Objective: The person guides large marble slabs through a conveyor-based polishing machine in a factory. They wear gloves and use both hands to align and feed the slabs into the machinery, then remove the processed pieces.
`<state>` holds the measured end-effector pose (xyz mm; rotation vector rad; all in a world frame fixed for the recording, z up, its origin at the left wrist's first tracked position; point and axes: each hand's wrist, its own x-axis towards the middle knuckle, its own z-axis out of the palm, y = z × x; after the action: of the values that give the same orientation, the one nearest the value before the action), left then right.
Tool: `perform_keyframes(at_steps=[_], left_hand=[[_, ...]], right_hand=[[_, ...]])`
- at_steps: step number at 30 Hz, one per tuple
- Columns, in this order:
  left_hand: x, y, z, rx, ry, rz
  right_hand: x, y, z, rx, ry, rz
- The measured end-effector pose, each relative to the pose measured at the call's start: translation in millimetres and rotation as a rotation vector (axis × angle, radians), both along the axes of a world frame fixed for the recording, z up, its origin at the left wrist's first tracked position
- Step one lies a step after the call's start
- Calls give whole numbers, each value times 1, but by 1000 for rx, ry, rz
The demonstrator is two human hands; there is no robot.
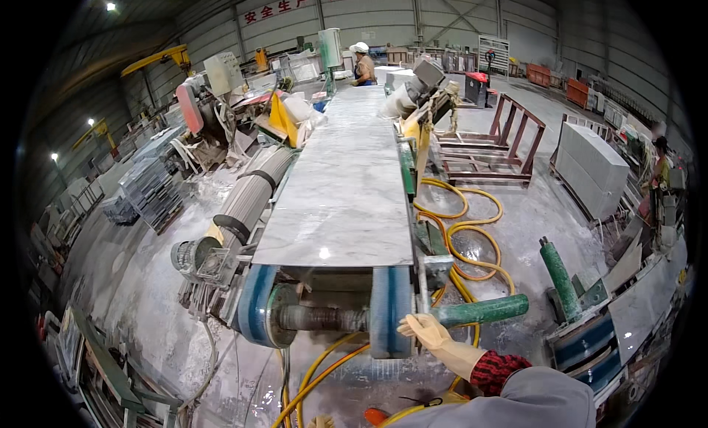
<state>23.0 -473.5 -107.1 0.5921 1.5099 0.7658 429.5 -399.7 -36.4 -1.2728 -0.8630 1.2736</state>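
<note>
Head view, looking down the length of a stone-working line. I read the scene from afar as follows. A long grey-veined marble slab (343,184) lies flat on the conveyor bed, its near edge just above the blue-rimmed end roller (324,317) and its far end running toward a person in a white hard hat (361,63). My judgement is that the slab is very heavy, rigid and brittle at its edges and corners; its polished, wet-looking face would be slippery, so any hold belongs on the underside and long edges, not on the top face, and never at one corner alone.

My right hand (428,332), in a cream rubber glove over a red-checked cuff and grey sleeve, reaches up to the right end of the roller. Its fingers (414,326) are loosely spread, not clenched, and rest against the blue belt edge beside a green cylindrical bar (483,310); they clasp nothing that I can make out. Only a gloved fingertip of my left hand (321,422) shows at the bottom rim, so I cannot tell how far it is open or whether it holds anything.

Yellow hoses (464,243) coil on the wet floor to the right of the bed. A red steel rack (494,151) and a pale stone block (594,170) stand well apart beyond them.
</note>
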Motion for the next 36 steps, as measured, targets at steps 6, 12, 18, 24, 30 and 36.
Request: perform_keyframes(at_steps=[6,12,18,24,30,36], left_hand=[[-55,52,14,29,36,67],[-66,116,28,102,87,15],[-69,199,71,254,282,-107],[-57,288,97,513,565,-336],[-42,389,104,930,876,-617],[-32,464,82,1167,1031,-801]], right_hand=[[-63,53,32,85,-596,-17],[-38,108,40,282,-1179,-174],[-9,192,-4,268,-1396,-330],[-3,209,-17,209,-1489,-385],[-8,198,-1,189,-1471,-458],[-9,192,16,238,-1388,-440]])
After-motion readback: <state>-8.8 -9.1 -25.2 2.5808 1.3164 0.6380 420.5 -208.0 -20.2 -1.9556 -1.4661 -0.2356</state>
